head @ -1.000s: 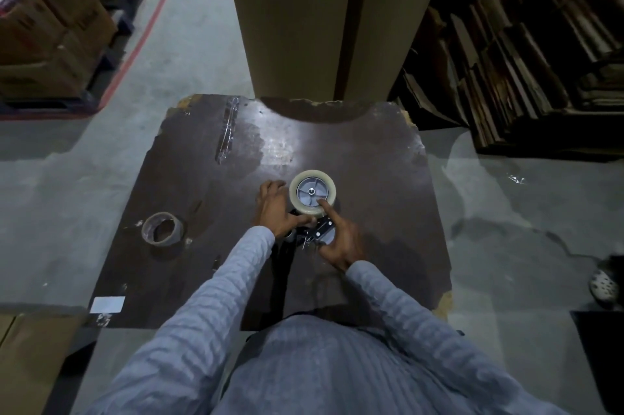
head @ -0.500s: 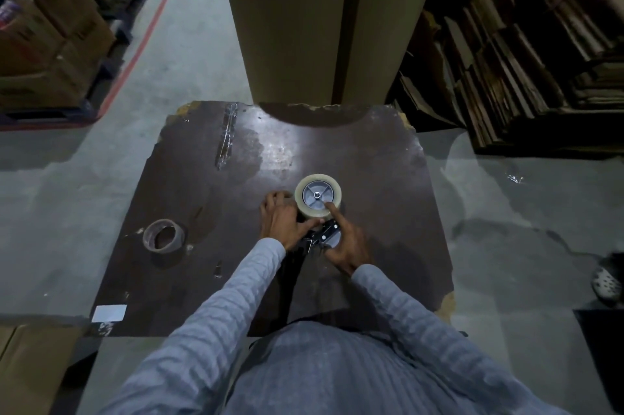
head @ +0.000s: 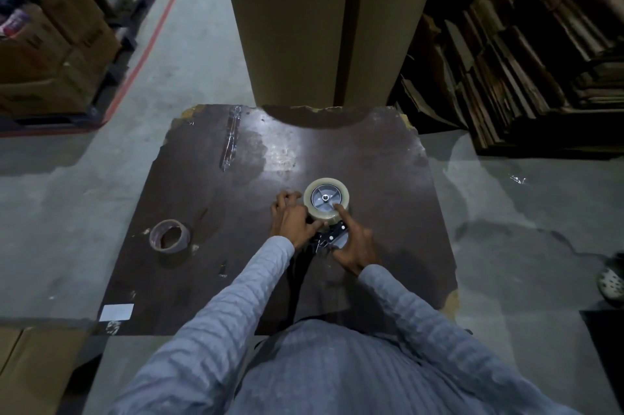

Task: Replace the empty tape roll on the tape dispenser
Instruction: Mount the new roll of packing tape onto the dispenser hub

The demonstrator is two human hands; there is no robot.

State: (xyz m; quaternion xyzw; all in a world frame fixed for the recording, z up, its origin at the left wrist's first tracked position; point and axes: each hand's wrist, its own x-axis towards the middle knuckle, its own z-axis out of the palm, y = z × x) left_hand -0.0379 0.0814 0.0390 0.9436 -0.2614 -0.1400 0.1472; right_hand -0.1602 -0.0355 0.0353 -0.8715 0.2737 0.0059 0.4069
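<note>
Little has shifted since a second ago: both hands stay on the tape dispenser (head: 329, 239) just right of the frame's center, and the right forefinger has crept a touch further onto the roll's hub.

On the dark brown surface (head: 388, 178) the dispenser lies flat with a full roll of pale tape (head: 326, 199) seated on its grey spoked wheel, above the hands. Its black and metal frame shows between the two hands, and a dark handle runs down toward the bottom of the frame.

At the roll's lower left, the left hand (head: 293, 218) has its fingers bent onto the surface beside the roll and its thumb reaching across to the roll's lower edge, pinching the dispenser there. On the other side, the right hand (head: 356, 245) curls its fingers round the dispenser's frame, while its forefinger stretches straight up and touches the wheel.

Well apart, at the left of the surface, lies the empty tape roll (head: 170, 235), a brown core. A small white card (head: 116, 312) sits at the surface's lower left corner. Beyond the surface's top edge stands a tall cardboard box (head: 304, 26).
</note>
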